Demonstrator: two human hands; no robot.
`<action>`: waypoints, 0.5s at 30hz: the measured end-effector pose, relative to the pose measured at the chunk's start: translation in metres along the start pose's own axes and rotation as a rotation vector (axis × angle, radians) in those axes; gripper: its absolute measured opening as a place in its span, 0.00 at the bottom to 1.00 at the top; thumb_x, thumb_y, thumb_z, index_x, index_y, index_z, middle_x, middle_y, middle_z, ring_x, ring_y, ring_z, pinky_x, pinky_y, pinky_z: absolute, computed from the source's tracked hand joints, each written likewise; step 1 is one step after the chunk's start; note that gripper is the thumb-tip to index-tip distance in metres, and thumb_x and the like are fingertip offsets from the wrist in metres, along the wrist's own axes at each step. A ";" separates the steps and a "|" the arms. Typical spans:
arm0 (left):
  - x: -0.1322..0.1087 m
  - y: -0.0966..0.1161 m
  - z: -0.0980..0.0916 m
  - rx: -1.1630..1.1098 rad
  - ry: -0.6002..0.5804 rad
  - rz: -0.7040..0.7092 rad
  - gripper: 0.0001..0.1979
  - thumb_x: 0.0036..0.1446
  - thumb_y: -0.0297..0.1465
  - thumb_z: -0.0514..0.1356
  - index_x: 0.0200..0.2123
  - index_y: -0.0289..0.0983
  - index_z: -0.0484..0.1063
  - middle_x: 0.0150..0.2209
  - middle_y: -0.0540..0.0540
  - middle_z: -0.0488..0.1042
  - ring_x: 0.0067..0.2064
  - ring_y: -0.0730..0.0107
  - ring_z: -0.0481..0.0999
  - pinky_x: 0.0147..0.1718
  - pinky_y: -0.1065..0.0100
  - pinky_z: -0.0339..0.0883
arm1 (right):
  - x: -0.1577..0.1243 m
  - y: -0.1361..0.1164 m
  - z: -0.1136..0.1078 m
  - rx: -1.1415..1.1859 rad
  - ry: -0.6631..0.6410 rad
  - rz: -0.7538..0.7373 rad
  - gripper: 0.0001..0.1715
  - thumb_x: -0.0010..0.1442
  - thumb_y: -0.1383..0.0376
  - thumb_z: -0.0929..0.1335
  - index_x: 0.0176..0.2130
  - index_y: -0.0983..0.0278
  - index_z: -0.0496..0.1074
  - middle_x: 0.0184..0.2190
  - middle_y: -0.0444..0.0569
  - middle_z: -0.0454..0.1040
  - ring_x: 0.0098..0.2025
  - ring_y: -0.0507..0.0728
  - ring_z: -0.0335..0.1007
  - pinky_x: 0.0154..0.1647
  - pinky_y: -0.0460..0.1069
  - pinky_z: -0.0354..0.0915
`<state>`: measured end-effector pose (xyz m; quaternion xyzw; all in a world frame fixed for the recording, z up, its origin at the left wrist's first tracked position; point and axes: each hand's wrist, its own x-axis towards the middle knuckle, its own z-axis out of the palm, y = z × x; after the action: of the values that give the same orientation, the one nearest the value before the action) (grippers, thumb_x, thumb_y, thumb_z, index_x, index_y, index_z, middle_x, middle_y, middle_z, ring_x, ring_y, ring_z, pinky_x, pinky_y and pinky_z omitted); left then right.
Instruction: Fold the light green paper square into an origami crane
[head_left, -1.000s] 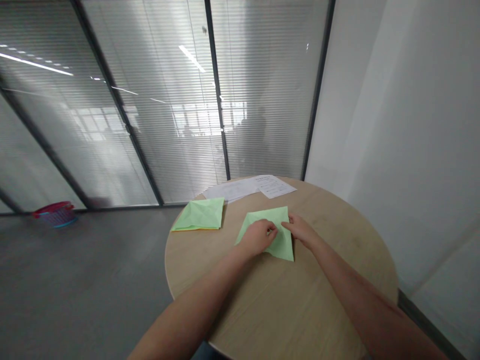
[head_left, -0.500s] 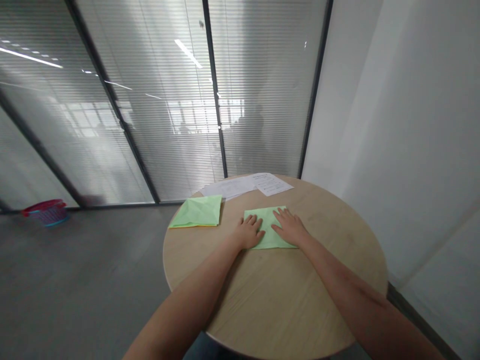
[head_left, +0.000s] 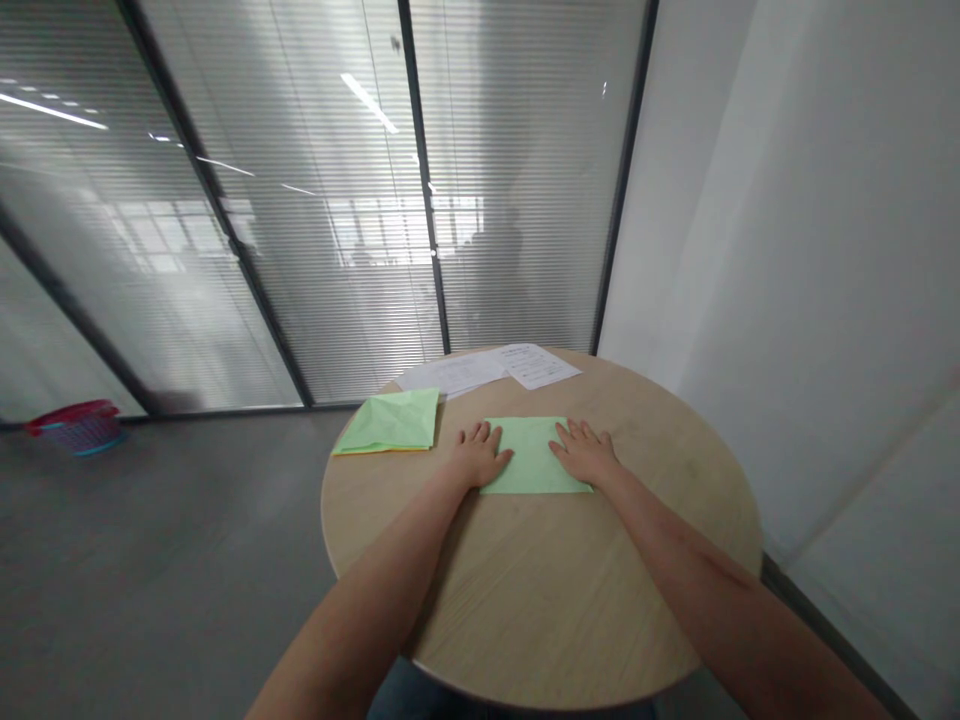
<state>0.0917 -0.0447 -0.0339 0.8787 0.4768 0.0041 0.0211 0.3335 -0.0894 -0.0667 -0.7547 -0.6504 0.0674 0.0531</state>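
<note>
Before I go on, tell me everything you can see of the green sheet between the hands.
The sheet is plain pale green, thin, and paper-like or cloth-like; I can't tell which. It lies flat on the round table, four-sided and wider than deep in this view, with straight near and far edges. The left hand covers part of its left side, the right hand part of its right, both spread open. No print shows on it; the number of layers can't be told.

The bench [head_left: 517, 610] offers open passage between the forearms [head_left: 382, 600] up to the green sheet [head_left: 530, 455]. The left hand [head_left: 475, 456] and right hand [head_left: 588, 456] block its sides. Farther left, a folded green piece [head_left: 391, 420] obstructs; white papers [head_left: 536, 366] lie near the far edge. Rightward, the surface is unobstructed.
</note>
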 end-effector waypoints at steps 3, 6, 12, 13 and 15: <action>0.001 -0.003 -0.001 0.005 0.002 -0.044 0.37 0.71 0.49 0.41 0.73 0.33 0.52 0.74 0.28 0.48 0.75 0.42 0.47 0.68 0.38 0.43 | 0.000 0.004 -0.002 0.010 0.002 0.057 0.39 0.73 0.46 0.51 0.75 0.56 0.47 0.77 0.54 0.42 0.77 0.70 0.36 0.69 0.77 0.37; 0.000 -0.005 -0.002 0.013 0.014 -0.082 0.36 0.70 0.50 0.42 0.72 0.35 0.53 0.74 0.29 0.50 0.75 0.42 0.49 0.67 0.38 0.44 | 0.002 0.007 -0.001 0.020 0.012 0.094 0.39 0.73 0.46 0.51 0.75 0.56 0.47 0.76 0.54 0.42 0.77 0.70 0.37 0.69 0.78 0.37; 0.001 -0.012 0.003 0.045 0.064 -0.101 0.35 0.70 0.50 0.43 0.72 0.36 0.54 0.73 0.30 0.54 0.74 0.43 0.51 0.67 0.41 0.47 | 0.002 0.009 0.001 0.030 0.042 0.116 0.39 0.73 0.47 0.51 0.75 0.57 0.49 0.76 0.56 0.46 0.76 0.71 0.40 0.69 0.77 0.39; 0.002 -0.014 0.004 0.041 0.066 -0.102 0.34 0.71 0.49 0.43 0.71 0.35 0.54 0.73 0.30 0.54 0.74 0.43 0.52 0.67 0.41 0.47 | 0.002 0.010 0.000 0.037 0.054 0.115 0.38 0.73 0.48 0.51 0.75 0.58 0.49 0.75 0.56 0.47 0.75 0.71 0.41 0.69 0.76 0.40; 0.005 -0.020 0.005 0.023 0.085 -0.099 0.33 0.71 0.47 0.43 0.71 0.36 0.54 0.72 0.30 0.56 0.73 0.44 0.54 0.67 0.43 0.48 | 0.003 0.013 -0.002 0.055 0.091 0.118 0.37 0.73 0.49 0.51 0.74 0.57 0.50 0.74 0.57 0.50 0.75 0.70 0.44 0.69 0.75 0.43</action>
<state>0.0781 -0.0303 -0.0401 0.8533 0.5201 0.0347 -0.0092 0.3464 -0.0885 -0.0671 -0.7923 -0.5997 0.0536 0.0993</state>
